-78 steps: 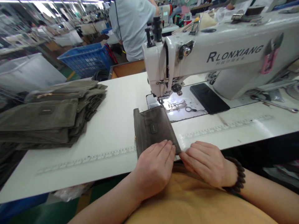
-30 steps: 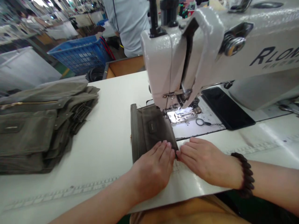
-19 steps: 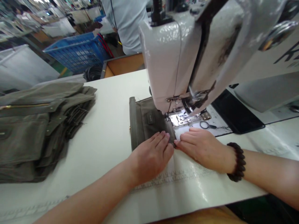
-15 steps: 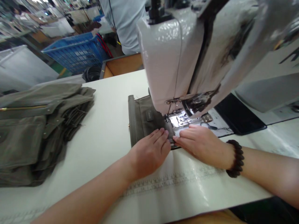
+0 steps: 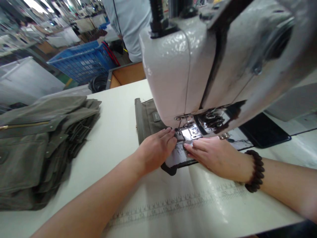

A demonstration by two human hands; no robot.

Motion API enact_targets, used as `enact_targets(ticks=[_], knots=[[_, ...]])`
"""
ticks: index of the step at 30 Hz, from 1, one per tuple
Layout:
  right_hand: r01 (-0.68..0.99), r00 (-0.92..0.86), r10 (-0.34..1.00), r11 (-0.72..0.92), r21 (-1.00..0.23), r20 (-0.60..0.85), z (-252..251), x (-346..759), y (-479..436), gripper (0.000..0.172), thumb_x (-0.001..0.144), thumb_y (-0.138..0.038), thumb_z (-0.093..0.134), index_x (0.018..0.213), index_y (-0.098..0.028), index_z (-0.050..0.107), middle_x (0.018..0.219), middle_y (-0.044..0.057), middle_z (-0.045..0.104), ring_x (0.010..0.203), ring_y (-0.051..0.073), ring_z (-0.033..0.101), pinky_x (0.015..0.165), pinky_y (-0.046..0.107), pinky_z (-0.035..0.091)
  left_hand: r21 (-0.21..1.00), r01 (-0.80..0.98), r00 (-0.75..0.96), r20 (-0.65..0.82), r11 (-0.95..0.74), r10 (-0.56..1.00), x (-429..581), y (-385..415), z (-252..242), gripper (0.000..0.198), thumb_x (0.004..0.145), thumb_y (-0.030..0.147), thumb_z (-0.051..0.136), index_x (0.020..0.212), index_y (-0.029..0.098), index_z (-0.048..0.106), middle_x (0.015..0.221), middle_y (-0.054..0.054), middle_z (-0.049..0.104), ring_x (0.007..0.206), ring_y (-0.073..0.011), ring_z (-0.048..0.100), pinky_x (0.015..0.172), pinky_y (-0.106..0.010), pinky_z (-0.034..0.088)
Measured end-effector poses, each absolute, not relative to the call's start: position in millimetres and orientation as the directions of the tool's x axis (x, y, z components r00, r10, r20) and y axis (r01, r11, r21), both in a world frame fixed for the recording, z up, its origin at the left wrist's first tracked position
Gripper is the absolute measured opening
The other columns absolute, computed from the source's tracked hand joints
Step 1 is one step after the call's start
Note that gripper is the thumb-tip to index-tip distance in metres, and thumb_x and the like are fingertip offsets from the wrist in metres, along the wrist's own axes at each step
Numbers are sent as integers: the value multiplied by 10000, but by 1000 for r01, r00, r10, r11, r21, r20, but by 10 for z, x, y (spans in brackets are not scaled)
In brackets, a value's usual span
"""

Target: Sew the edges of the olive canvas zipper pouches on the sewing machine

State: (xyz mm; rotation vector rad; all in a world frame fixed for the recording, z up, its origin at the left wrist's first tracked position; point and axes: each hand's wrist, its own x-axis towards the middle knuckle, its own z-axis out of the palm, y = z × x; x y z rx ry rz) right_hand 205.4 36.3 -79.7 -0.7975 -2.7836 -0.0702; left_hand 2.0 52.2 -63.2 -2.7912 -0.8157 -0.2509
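A dark olive fabric piece with a stitched edge strip and a small label lies partly under the head of a sewing machine. My left hand rests flat on the fabric, fingers stretched toward the presser foot. Across the lit needle plate, my right hand lies low with its fingers stretched out. Its index fingertip touches the metal bed just right of the fabric. A dark beaded bracelet circles the right wrist. The machine head hides the fabric's far part.
Stacked olive fabric pieces with a zipper lie on the left of the white table. A black phone lies at right. A printed ruler runs along the front. Beyond are a blue crate and a person.
The fabric has slid away from me under the machine, uncovering the bed's front edge. My left hand has moved forward with it. My right hand stays beside the needle plate.
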Motion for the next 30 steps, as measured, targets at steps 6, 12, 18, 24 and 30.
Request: enact_targets(ticks=[6,12,18,24,30], knots=[[525,-819,516,851,-38,248,-778,2050,355,324,912,-193,277,949,-84,579,714,51,562,617,144,502,560,278,356,-118,586,809,144,-802,570,30,633,-620,178,805,87,448,894,93,602,962,-88,647,914,-166,591,832,-247,455],[538,-816,530,843,-34,232,-769,2046,348,305,909,-211,307,965,-92,583,714,49,563,623,145,500,580,282,359,-70,626,779,92,-776,620,31,657,-597,179,816,100,447,906,104,602,921,-84,643,814,-155,592,738,-243,482],[538,-813,530,842,-38,240,-768,2041,361,283,901,-216,336,959,-103,589,695,36,551,606,146,475,581,292,343,-43,657,754,40,-753,656,46,664,-607,181,814,117,461,932,106,597,940,-98,634,844,-182,591,735,-281,485],[560,-798,553,827,-48,240,-736,2038,362,253,893,-232,367,900,-121,594,657,14,530,588,142,449,570,294,323,43,780,626,-38,-625,779,-56,680,-405,233,858,205,408,861,171,639,898,-53,611,841,-186,588,741,-303,474],[493,-846,486,870,-27,221,-686,2115,346,299,832,-136,415,1118,-114,500,666,12,529,577,148,443,561,289,312,199,816,578,-287,-542,764,14,125,-240,357,841,231,452,1195,189,476,943,-69,537,697,-154,601,637,-277,499]])
